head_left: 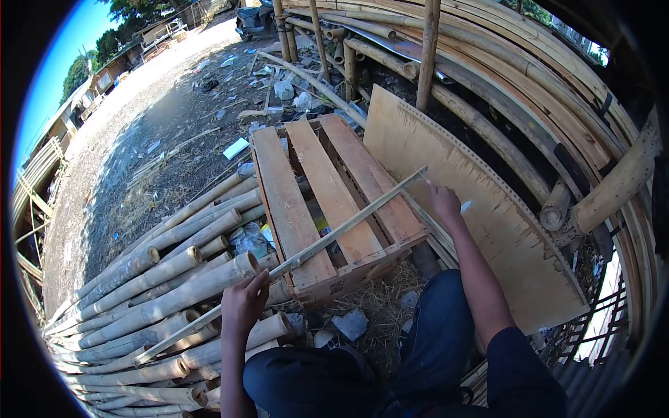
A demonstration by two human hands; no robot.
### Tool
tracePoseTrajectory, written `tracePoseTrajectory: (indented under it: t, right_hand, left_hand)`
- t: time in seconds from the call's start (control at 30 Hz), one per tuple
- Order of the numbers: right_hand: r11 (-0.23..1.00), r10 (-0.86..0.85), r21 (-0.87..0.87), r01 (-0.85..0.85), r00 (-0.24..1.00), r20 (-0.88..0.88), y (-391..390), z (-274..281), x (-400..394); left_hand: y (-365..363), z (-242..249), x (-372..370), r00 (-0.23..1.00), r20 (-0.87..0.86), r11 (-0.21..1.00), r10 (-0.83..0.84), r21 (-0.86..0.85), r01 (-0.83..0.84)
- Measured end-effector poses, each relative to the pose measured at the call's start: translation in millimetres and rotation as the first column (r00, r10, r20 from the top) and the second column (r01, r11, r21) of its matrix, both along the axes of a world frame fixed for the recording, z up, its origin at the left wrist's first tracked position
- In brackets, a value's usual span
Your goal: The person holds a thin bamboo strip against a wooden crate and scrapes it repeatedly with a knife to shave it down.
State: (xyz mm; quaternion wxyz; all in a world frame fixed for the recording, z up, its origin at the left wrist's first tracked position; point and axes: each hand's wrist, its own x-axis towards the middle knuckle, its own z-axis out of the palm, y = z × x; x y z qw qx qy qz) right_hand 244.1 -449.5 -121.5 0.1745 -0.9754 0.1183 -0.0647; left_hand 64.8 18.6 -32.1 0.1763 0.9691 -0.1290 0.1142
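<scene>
A long thin wooden strip (348,224) lies slantwise over a slatted wooden crate (334,191), running from the lower left to the upper right. My left hand (244,301) is closed round the strip, left of the crate's near corner. Close to the strip's upper right end is my right hand (444,200), its fingers pinched together at the strip's tip. The crate's top has three broad planks with gaps between them.
Bamboo poles (167,279) are piled on the left. A plywood sheet (474,209) leans at the right, before stacked long boards (543,104). Upright posts (428,56) stand behind. Stones (350,324) and straw lie near my knees; litter covers the ground beyond.
</scene>
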Motion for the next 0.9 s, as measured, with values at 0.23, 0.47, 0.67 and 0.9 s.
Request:
tracePoseTrajectory:
  t: [0.23, 0.47, 0.67, 0.9]
  right_hand:
    - [0.999, -0.029, -0.034, 0.030, 0.999, 0.021, -10, -3, 8]
    - [0.998, -0.056, -0.009, 0.056, 0.998, 0.035, -18, -16, 16]
    - [0.992, 0.126, 0.017, -0.128, 0.990, 0.062, 5, -8, 17]
    - [0.986, 0.165, -0.002, -0.165, 0.981, 0.101, 7, -4, 27]
  left_hand:
    - [1, -3, 0, 1.000, 0.028, 0.999, -0.013, -0.048, 0.014]
    - [3, -3, 3, 0.996, 0.084, 0.997, -0.026, -0.068, 0.032]
    - [1, 0, 7, 0.999, 0.043, 0.997, -0.006, -0.070, 0.009]
    - [5, -1, 6, 0.999, 0.044, 0.997, -0.010, -0.073, 0.013]
